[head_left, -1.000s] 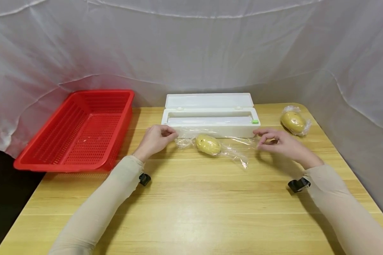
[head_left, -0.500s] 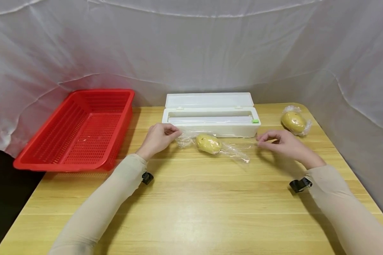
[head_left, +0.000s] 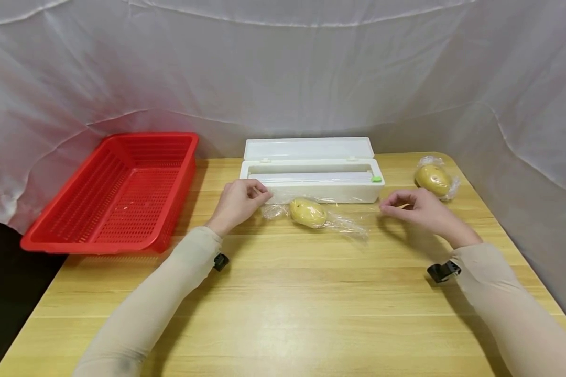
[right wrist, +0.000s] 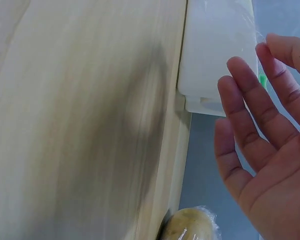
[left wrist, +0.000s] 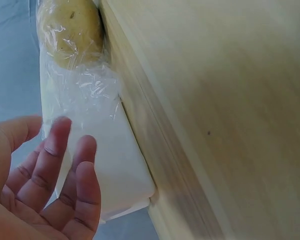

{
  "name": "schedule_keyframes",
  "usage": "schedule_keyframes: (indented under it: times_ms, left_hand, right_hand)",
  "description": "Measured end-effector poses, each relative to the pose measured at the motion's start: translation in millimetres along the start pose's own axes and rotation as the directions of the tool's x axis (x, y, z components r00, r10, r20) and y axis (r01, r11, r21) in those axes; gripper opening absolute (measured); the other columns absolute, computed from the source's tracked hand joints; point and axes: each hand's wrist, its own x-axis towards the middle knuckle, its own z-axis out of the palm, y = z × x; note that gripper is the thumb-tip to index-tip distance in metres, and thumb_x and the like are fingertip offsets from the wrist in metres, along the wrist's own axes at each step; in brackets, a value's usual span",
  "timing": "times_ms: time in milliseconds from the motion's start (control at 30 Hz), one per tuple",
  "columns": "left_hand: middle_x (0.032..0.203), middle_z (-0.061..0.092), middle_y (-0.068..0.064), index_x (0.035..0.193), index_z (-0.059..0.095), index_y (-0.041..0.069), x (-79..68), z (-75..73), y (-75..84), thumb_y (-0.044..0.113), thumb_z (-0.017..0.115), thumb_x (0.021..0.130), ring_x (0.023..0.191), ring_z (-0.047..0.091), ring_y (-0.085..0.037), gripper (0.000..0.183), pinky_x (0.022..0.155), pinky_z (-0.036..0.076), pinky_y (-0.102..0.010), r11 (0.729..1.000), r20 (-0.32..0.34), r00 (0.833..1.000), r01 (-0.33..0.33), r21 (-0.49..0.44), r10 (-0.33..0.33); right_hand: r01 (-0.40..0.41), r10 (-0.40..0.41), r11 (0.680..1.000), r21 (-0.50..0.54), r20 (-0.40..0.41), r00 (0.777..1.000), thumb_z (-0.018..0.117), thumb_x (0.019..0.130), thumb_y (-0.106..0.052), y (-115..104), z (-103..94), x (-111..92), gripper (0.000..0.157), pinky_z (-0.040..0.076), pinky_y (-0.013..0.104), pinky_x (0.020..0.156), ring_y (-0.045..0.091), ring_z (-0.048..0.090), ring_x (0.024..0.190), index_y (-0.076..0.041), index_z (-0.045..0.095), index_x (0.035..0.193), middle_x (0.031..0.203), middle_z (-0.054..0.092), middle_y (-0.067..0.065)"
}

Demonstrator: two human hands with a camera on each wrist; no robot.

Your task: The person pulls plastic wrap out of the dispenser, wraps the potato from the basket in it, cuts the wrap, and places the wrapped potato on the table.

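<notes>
A yellow potato [head_left: 308, 212] lies on the table in clear plastic wrap [head_left: 344, 224], which trails off loosely on both sides of it. My left hand [head_left: 239, 203] pinches the wrap's left end between thumb and forefinger, beside the front of a white wrap dispenser [head_left: 311, 193]. At the right end, the thumb and forefinger of my right hand [head_left: 417, 212] meet on the film's edge; its other fingers are spread in the right wrist view. The film stretches thinly between both hands, and its exact edges are hard to see. The dispenser's lid stands up, showing the roll.
A second wrapped potato [head_left: 434, 179] sits at the table's back right corner. On the left stands a red plastic basket [head_left: 170, 230], partly over the table's edge. Behind the wooden table [head_left: 283, 303] hangs a grey-white curtain [head_left: 283, 78].
My left hand has shifted slightly right and away from me along the film. My right hand has moved slightly right, its thumb and forefinger closing on the film's edge. The potato stays nearly in place.
</notes>
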Motion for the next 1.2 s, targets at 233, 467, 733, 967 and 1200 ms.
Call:
schedule_keyframes:
  times_ms: [233, 467, 733, 967, 1200]
  left_hand:
    - [0.08, 0.078, -0.004, 0.099, 0.08, 0.014, 2.0, -0.5, -2.2, 0.021, 0.076, 0.101, 0.074, 0.064, -0.019, 0.008, 0.076, 0.046, -0.033, 0.999, 0.006, 0.999, -0.041, -0.01, 0.041]
    - [0.08, 0.076, -0.008, 0.095, 0.078, 0.01, 0.5, -8.3, -10.1, 0.016, 0.074, 0.101, 0.074, 0.062, -0.02, 0.009, 0.076, 0.047, -0.034, 0.994, 0.031, 0.994, -0.099, -0.051, 0.1]
    - [0.084, 0.075, -0.001, 0.107, 0.073, 0.014, 2.8, -6.7, 2.6, 0.019, 0.071, 0.102, 0.073, 0.065, -0.017, 0.007, 0.071, 0.053, -0.035, 0.957, 0.076, 0.966, -0.255, 0.142, 0.246]
    - [0.084, 0.079, 0.002, 0.114, 0.074, 0.017, 3.0, -1.9, 3.3, 0.023, 0.075, 0.101, 0.075, 0.073, -0.016, 0.014, 0.06, 0.056, -0.039, 0.845, 0.086, 0.943, -0.328, 0.423, 0.323]
    - [0.077, 0.072, 0.003, 0.1, 0.071, 0.018, 3.2, 4.0, 5.0, 0.02, 0.074, 0.101, 0.071, 0.071, -0.021, 0.004, 0.054, 0.053, -0.044, 0.785, 0.092, 0.93, -0.352, 0.51, 0.357]
  right_hand:
    - [0.001, -0.001, 1.0, 0.013, 0.01, 1.0, 0.075, 0.103, -0.03, -6, 2.7, 4, 0.019, 0.051, 0.015, 0.083, -0.001, 0.065, 0.095, -0.014, 0.079, 0.113, 0.113, 0.079, 0.005]
    - [0.045, -0.042, 0.998, 0.046, -0.052, 0.998, 0.076, 0.102, -0.021, -8, -1.0, -5, 0.01, 0.053, 0.014, 0.08, -0.001, 0.067, 0.092, -0.014, 0.08, 0.108, 0.106, 0.079, 0.0]
    - [0.207, -0.216, 0.972, -0.113, -0.073, 0.974, 0.083, 0.095, -0.016, -18, -3.5, -18, 0.014, 0.052, 0.021, 0.084, -0.006, 0.066, 0.097, -0.027, 0.08, 0.102, 0.105, 0.08, -0.008]
    - [0.15, -0.156, 0.98, -0.13, -0.034, 0.987, 0.083, 0.096, -0.031, -39, 0.6, -9, 0.006, 0.052, 0.032, 0.093, 0.011, 0.071, 0.101, -0.032, 0.078, 0.099, 0.103, 0.079, -0.012]
    - [0.178, -0.189, 0.97, -0.167, -0.052, 0.981, 0.082, 0.096, -0.018, -45, 8.1, -1, 0.009, 0.057, 0.036, 0.091, 0.013, 0.072, 0.094, -0.018, 0.075, 0.1, 0.096, 0.079, -0.005]
